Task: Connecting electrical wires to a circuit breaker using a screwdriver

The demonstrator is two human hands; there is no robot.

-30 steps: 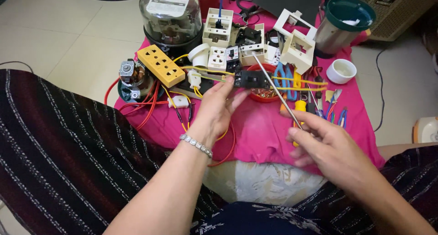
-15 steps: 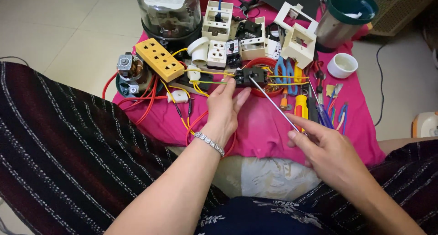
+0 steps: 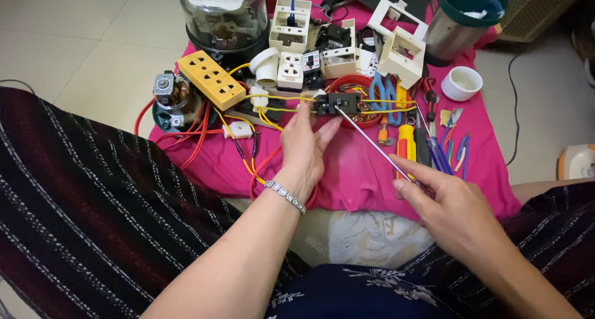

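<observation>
Breaker (image 3: 339, 103), black, sits on the pink cloth (image 3: 372, 170) among yellow wires (image 3: 279, 108); left hand (image 3: 307, 148) pinches it steady, so the screwdriver (image 3: 372, 147), gripped in the closed right hand (image 3: 449, 204), meets its top.

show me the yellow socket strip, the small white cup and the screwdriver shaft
yellow socket strip (image 3: 211, 79), head view, on its top face.
small white cup (image 3: 462, 83), head view, on its rim.
screwdriver shaft (image 3: 372, 147), head view, midway along the metal rod.
</observation>
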